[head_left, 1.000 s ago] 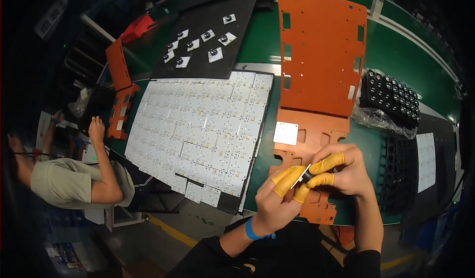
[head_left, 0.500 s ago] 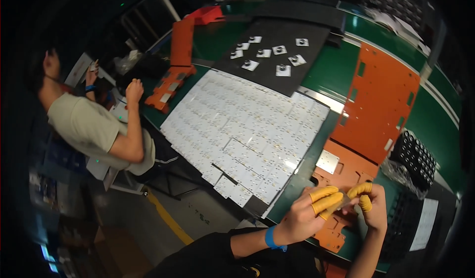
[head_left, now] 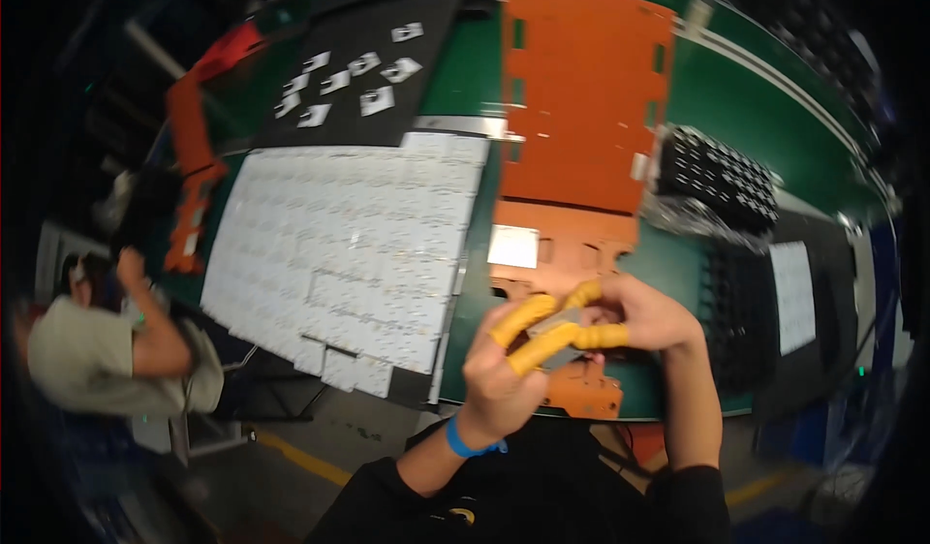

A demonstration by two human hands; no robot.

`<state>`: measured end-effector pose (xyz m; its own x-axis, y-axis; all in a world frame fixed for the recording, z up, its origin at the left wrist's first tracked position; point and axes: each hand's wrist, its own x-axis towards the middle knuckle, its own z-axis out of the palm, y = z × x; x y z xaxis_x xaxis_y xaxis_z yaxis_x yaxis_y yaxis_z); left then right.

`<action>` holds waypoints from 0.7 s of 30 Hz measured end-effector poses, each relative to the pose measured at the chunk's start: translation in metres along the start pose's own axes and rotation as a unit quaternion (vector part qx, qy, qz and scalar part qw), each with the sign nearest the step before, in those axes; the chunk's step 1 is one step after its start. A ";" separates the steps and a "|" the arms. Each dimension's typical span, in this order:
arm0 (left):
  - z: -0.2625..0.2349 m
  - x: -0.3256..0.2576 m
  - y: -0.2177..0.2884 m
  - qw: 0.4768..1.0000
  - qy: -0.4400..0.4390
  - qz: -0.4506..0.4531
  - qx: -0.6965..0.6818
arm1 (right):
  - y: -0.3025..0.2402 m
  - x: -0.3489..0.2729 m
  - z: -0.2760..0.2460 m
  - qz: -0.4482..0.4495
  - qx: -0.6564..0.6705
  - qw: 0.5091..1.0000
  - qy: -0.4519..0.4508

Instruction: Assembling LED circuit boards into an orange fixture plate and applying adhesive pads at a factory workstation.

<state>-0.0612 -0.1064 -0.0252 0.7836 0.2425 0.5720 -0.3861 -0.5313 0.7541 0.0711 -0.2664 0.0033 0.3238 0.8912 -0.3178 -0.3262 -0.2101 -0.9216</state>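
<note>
Yellow finger cots cover several fingertips of both my hands. My left hand (head_left: pixel 509 370), with a blue band at the wrist, pinches a small flat grey piece (head_left: pixel 562 357) from the left. From the other side my right hand (head_left: pixel 644 316) grips the same piece, its fingers bent round the edge. The fingers hide much of it, so I cannot tell its exact kind. Both hands are over the lower part of an orange fixture (head_left: pixel 572 239). A pale square plate (head_left: pixel 513 246) rests on that fixture, just beyond my left fingers.
The fixture's tall orange panel (head_left: pixel 581 98) lies beyond. Left is a large sheet of white circuit boards (head_left: pixel 339 224); behind it, a black mat (head_left: pixel 426 69) bears several small white squares. Right are a black tray (head_left: pixel 717 181) and white paper (head_left: pixel 792 292). Another person (head_left: pixel 107 350) works far left.
The view has swung right, so the bench and the other person appear further left. My hands stay together on the grey piece, which shows more plainly now.
</note>
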 end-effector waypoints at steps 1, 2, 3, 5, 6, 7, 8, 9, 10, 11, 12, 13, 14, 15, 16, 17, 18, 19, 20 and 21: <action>0.002 0.004 0.000 1.000 0.001 0.015 -0.012 | -0.001 -0.001 -0.002 0.008 0.002 1.000 0.003; 0.007 0.005 0.002 1.000 -0.002 -0.007 -0.030 | -0.001 -0.003 -0.005 0.015 0.003 1.000 0.002; 0.009 0.005 0.004 0.999 -0.001 -0.028 -0.043 | 0.002 -0.005 -0.006 0.002 -0.002 1.000 0.004; 0.014 0.003 0.003 0.999 -0.012 -0.026 -0.041 | 0.000 -0.015 -0.010 0.000 0.001 0.999 0.037; 0.015 0.002 0.004 0.999 -0.011 -0.032 -0.029 | -0.001 -0.017 -0.013 -0.002 0.001 0.999 0.052; 0.015 0.005 0.003 1.000 0.001 0.004 0.014 | -0.007 -0.021 -0.014 -0.014 -0.021 0.993 0.114; 0.015 0.004 0.003 1.000 0.000 0.004 0.012 | -0.007 -0.024 -0.020 -0.026 -0.026 0.984 0.174; 0.014 0.003 0.005 1.000 -0.002 -0.021 0.009 | -0.007 -0.028 -0.025 -0.020 -0.064 0.966 0.249; 0.012 0.002 0.007 0.999 -0.003 -0.046 0.006 | -0.009 -0.030 -0.029 -0.028 -0.036 0.952 0.303; 0.013 0.001 0.005 0.999 -0.016 -0.043 0.017 | -0.007 -0.032 -0.039 -0.009 -0.056 0.937 0.344; 0.015 0.001 0.004 0.999 -0.017 -0.042 0.014 | -0.004 -0.033 -0.046 0.021 -0.078 0.927 0.366; 0.015 0.002 0.006 0.999 -0.019 -0.044 0.013 | -0.004 -0.035 -0.049 0.049 -0.100 0.916 0.386; 0.015 0.003 0.009 0.999 -0.020 -0.045 0.012 | -0.003 -0.034 -0.052 0.076 -0.123 0.911 0.387; 0.014 0.004 0.008 0.999 -0.020 -0.044 0.012 | -0.002 -0.033 -0.052 0.074 -0.123 0.910 0.388; 0.013 0.005 0.007 0.999 -0.027 -0.030 0.022 | -0.001 -0.031 -0.051 0.085 -0.143 0.915 0.367; 0.013 0.005 0.006 0.999 -0.034 -0.017 0.032 | -0.001 -0.030 -0.050 0.096 -0.162 0.919 0.346; 0.014 0.004 0.006 0.999 -0.032 -0.027 0.021 | -0.002 -0.029 -0.048 0.106 -0.165 0.921 0.337; 0.013 0.004 0.005 0.999 -0.031 -0.027 0.021 | -0.002 -0.027 -0.047 0.106 -0.166 0.920 0.338; 0.013 0.004 0.004 0.999 -0.036 -0.028 0.014 | 0.000 -0.025 -0.046 0.118 -0.169 0.918 0.339; 0.013 0.004 0.004 0.999 -0.041 -0.030 0.009 | 0.000 -0.024 -0.045 0.130 -0.171 0.916 0.339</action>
<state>-0.0536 -0.1178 -0.0243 0.8430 0.2074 0.4964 -0.3288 -0.5317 0.7805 0.1038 -0.3058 0.0010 0.7897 0.3632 -0.4943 -0.2106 -0.5963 -0.7746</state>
